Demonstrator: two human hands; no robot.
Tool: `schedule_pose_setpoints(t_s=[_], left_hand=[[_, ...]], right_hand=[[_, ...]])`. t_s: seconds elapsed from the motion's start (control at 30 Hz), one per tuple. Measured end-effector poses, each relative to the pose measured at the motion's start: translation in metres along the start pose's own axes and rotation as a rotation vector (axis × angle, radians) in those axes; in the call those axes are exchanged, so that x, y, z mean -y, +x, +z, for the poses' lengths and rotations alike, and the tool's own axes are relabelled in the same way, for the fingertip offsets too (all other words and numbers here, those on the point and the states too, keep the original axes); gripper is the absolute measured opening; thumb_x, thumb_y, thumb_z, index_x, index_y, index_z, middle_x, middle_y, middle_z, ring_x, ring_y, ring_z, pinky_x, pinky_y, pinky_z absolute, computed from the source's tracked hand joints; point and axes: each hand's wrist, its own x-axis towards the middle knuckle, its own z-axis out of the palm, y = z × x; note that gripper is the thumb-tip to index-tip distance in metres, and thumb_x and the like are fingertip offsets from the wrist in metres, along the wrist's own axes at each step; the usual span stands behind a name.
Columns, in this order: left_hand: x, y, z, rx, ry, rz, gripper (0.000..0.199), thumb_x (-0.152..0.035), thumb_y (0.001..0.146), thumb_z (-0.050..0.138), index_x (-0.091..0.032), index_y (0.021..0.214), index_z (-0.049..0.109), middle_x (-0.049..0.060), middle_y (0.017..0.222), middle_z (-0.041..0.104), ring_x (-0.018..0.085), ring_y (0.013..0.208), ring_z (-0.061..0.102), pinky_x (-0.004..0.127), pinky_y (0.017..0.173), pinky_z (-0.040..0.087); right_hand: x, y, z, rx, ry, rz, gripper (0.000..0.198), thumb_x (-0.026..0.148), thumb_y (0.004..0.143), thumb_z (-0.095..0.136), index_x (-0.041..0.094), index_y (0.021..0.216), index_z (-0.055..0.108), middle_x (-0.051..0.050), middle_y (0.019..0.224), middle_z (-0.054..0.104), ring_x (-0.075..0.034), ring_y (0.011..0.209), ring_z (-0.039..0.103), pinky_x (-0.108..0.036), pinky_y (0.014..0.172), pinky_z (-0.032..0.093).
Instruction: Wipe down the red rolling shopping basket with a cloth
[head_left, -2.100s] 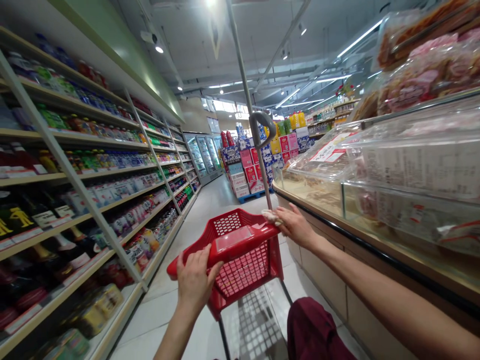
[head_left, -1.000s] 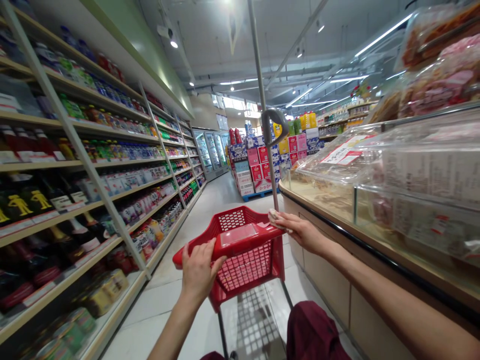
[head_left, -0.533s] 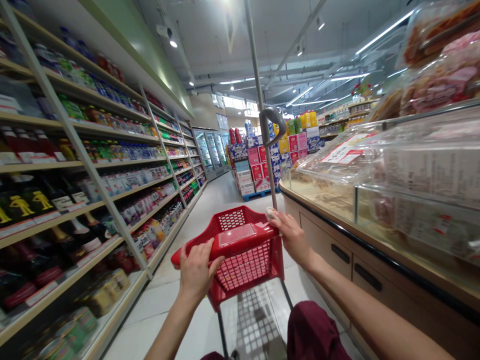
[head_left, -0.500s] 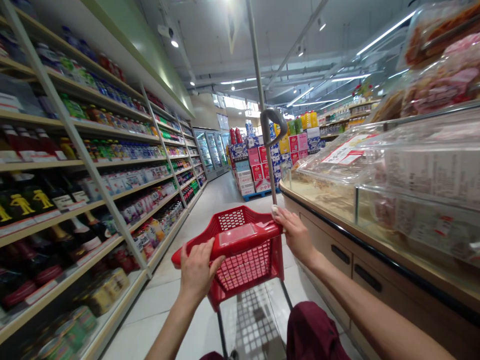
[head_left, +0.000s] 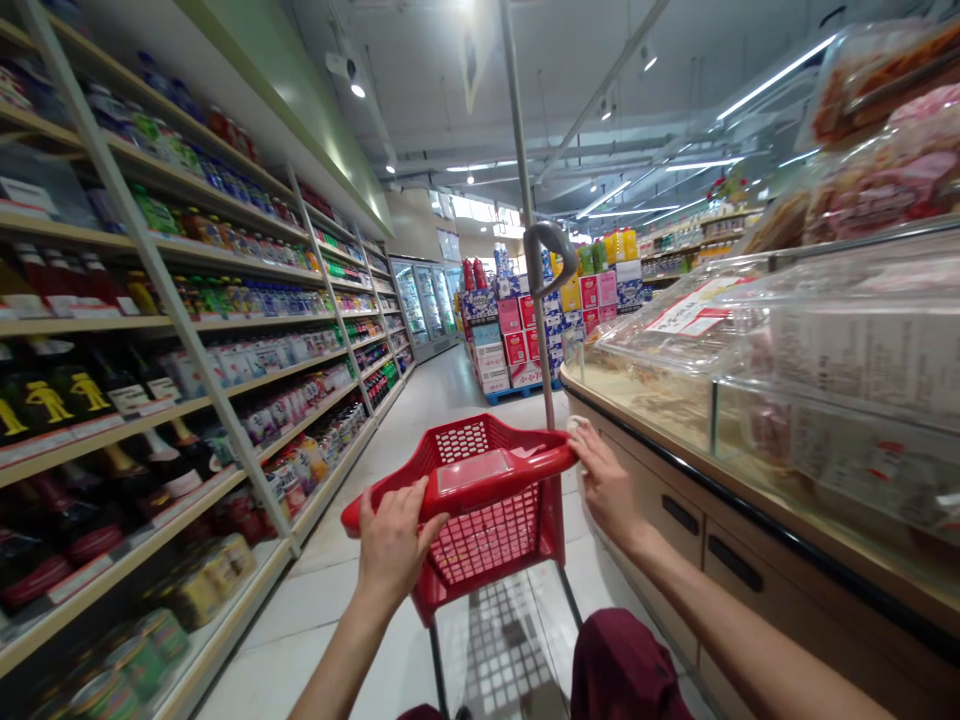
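A red shopping cart (head_left: 487, 535) with a mesh basket stands in front of me. My left hand (head_left: 394, 545) rests on the left part of its red handle (head_left: 487, 475), fingers over the top and thumb along the near side. At the handle's right end is my right hand (head_left: 604, 480), fingers pressed together on a small white crumpled wipe (head_left: 576, 426), of which only a bit shows. Just beyond the cart's right side rises a grey metal pole (head_left: 523, 150) with a curved dark grey hook (head_left: 551, 260).
Shelves (head_left: 262, 395) of bottles, cans and packs line the left side. On the right runs a counter (head_left: 637, 430) with clear-packed food (head_left: 690, 310). Stacked boxes (head_left: 517, 345) stand on a blue pallet (head_left: 517, 390) ahead, with glass-door fridges (head_left: 424, 300) farther back.
My right hand has slid a little to the right with the white wipe, to the handle's very end. My left hand stays in place on the handle.
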Motion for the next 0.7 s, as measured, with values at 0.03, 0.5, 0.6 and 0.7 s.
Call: schedule_pose_setpoints(t_s=[0.03, 0.5, 0.6, 0.7], left_hand=[[0.0, 0.0, 0.0, 0.004, 0.001, 0.0, 0.044, -0.043, 0.08, 0.043, -0.016, 0.114, 0.049, 0.009, 0.097, 0.064, 0.022, 0.089, 0.055, 0.051, 0.098, 0.018], [0.0, 0.003, -0.001, 0.028, -0.002, -0.001, 0.044, -0.044, 0.081, 0.041, -0.018, 0.114, 0.049, 0.009, 0.098, 0.064, 0.023, 0.09, 0.055, 0.051, 0.098, 0.019], [0.001, 0.001, -0.003, 0.03, 0.0, 0.001, 0.044, -0.044, 0.08, 0.041, -0.016, 0.115, 0.049, 0.009, 0.098, 0.064, 0.022, 0.09, 0.055, 0.051, 0.098, 0.019], [0.002, -0.001, -0.003, 0.026, 0.006, 0.004, 0.046, -0.044, 0.08, 0.042, -0.015, 0.115, 0.049, 0.009, 0.098, 0.063, 0.022, 0.09, 0.055, 0.051, 0.099, 0.018]], right_hand=[[0.008, -0.002, 0.002, 0.029, 0.035, -0.048, 0.043, 0.006, 0.081, 0.034, 0.021, 0.118, 0.051, -0.004, 0.125, 0.049, -0.017, 0.123, 0.035, -0.041, 0.103, 0.031], [0.064, 0.016, 0.013, 0.175, 0.276, -0.142, 0.049, 0.004, 0.079, 0.031, 0.023, 0.121, 0.048, -0.001, 0.126, 0.048, -0.013, 0.12, 0.039, -0.034, 0.102, 0.034], [0.074, 0.013, 0.019, 0.155, 0.181, -0.106, 0.046, 0.006, 0.081, 0.031, 0.026, 0.118, 0.05, -0.002, 0.122, 0.052, -0.013, 0.115, 0.045, -0.035, 0.099, 0.036], [0.054, 0.017, 0.017, 0.153, 0.006, -0.017, 0.041, 0.008, 0.079, 0.033, 0.023, 0.112, 0.054, -0.007, 0.115, 0.057, -0.018, 0.107, 0.051, -0.046, 0.097, 0.032]])
